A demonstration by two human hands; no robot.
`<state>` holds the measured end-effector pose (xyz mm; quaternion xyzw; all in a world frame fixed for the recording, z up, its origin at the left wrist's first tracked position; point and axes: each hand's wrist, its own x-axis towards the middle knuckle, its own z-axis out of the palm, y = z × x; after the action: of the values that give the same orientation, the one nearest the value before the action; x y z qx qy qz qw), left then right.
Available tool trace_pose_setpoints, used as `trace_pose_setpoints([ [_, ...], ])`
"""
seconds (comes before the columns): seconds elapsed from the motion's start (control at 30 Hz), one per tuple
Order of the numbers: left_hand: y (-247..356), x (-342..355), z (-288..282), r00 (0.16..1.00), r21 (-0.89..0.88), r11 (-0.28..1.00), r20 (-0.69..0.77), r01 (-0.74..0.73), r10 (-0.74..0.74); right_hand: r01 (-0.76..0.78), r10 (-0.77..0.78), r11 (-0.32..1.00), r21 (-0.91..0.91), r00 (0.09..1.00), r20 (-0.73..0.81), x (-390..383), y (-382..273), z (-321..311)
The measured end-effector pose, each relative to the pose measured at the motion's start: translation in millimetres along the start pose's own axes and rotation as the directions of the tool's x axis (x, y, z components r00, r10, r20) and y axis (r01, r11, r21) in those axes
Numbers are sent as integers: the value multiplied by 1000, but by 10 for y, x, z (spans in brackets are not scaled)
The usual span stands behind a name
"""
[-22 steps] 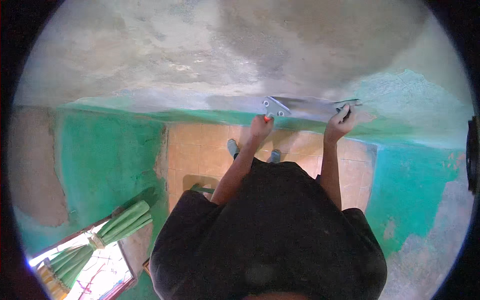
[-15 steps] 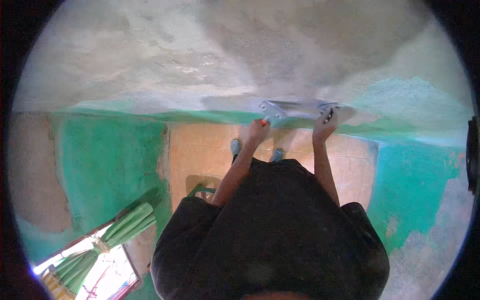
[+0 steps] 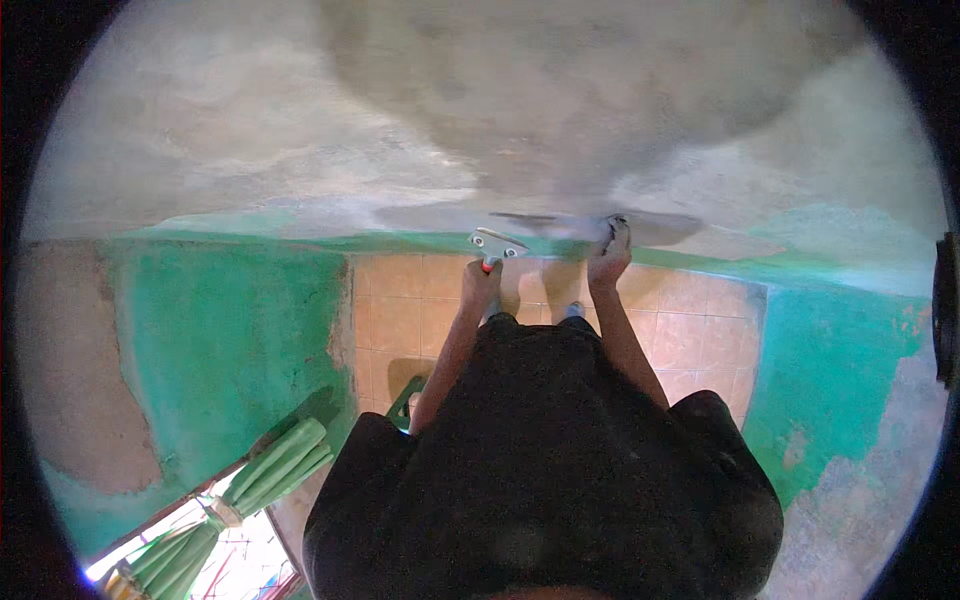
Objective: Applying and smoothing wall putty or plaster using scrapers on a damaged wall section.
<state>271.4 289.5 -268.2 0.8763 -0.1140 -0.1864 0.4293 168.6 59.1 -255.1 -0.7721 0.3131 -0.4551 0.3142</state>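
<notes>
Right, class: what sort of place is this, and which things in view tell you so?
Probably a room in a home: there's a tan tiled floor, a window with a tied green curtain, and a green-painted side wall with a bare brownish patch.

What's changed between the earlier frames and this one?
The right hand, with the long flat blade, has swept left along the wall. The left hand, with the grey scraper, has shifted left too. Nothing was picked up or released; each hand keeps its tool, and the green curtain stays tied.
</notes>
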Motion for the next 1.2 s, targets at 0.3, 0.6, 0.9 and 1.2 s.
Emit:
trace_pose_setpoints([
  [0.3,-11,155,63,998,84,995,32,53,-56,165,-145,978,-131,978,148,-268,149,151],
  [0.6,-207,197,91,999,-6,999,-15,-40,40,-428,372,897,-114,868,-330,-159,585,12],
  [0.9,34,135,147,995,-73,992,-28,-102,101,-463,531,841,281,806,-260,-748,836,371],
  [1.2,-114,178,-25,988,25,999,150,-29,25,-528,769,585,615,602,-215,-397,281,302],
])
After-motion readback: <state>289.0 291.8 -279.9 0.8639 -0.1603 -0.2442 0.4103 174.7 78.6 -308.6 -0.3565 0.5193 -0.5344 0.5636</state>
